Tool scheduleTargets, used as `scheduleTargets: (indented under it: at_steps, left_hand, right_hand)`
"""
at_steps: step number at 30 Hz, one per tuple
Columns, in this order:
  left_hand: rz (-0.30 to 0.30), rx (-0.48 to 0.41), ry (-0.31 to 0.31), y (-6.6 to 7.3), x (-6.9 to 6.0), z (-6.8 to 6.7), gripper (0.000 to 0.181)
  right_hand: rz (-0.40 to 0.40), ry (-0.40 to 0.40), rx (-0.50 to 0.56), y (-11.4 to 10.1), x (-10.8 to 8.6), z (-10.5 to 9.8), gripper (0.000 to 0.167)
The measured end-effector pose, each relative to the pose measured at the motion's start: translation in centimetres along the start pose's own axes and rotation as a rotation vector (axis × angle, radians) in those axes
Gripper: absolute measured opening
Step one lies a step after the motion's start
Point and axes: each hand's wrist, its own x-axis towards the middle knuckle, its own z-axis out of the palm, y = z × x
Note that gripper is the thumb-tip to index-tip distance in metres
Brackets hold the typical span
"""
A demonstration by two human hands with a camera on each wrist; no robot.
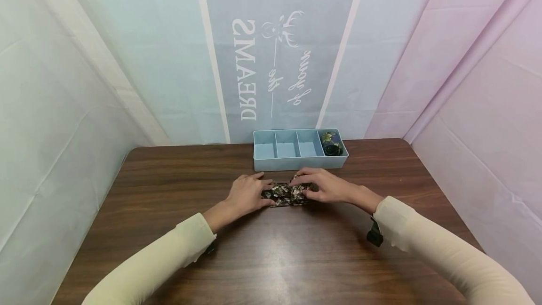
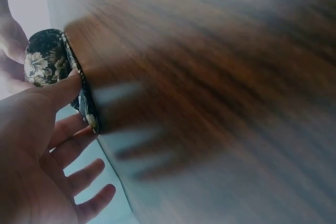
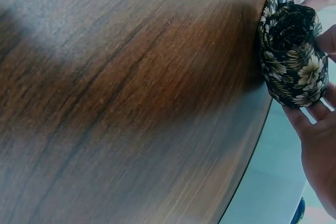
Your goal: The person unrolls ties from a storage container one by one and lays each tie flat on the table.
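Note:
A dark cloth [image 1: 281, 194] with pale flowers lies on the table, its left part a flat strip and its right part wound into a thick roll [image 3: 296, 72]. My left hand [image 1: 247, 193] rests at the flat left end. Its thumb and fingertips touch the strip, while the outer fingers spread apart in the left wrist view. My right hand [image 1: 328, 186] grips the roll, thumb on the near side and fingers on the far side. Part of the cloth is hidden under the hands.
Behind the hands stands a light blue box [image 1: 296, 164] with several compartments. Its rightmost one holds a rolled dark blue cloth [image 1: 331, 144] with yellow-green flowers. The wooden table [image 1: 271, 258] ends at hanging fabric [image 1: 169, 60] printed with letters at the back, with plain fabric on both sides.

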Motion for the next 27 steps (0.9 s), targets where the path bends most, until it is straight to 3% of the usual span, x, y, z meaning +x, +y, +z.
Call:
scheduleTargets:
  at_steps: [16,21,27]
  left_hand:
    - [0.015,-0.017,0.052,-0.4,-0.7,-0.3,0.053]
    - [0.007,-0.078,0.076,-0.2,-0.4,-0.2,0.056]
    - [0.080,-0.160,0.053,0.6,0.4,-0.5,0.053]
  right_hand:
    - [0.050,0.014,0.012,0.8,-0.6,-0.5,0.044]
    - [0.038,0.026,0.038,0.7,-0.6,-0.5,0.040]
    - [0.069,0.055,0.055,0.4,-0.2,-0.1,0.024]
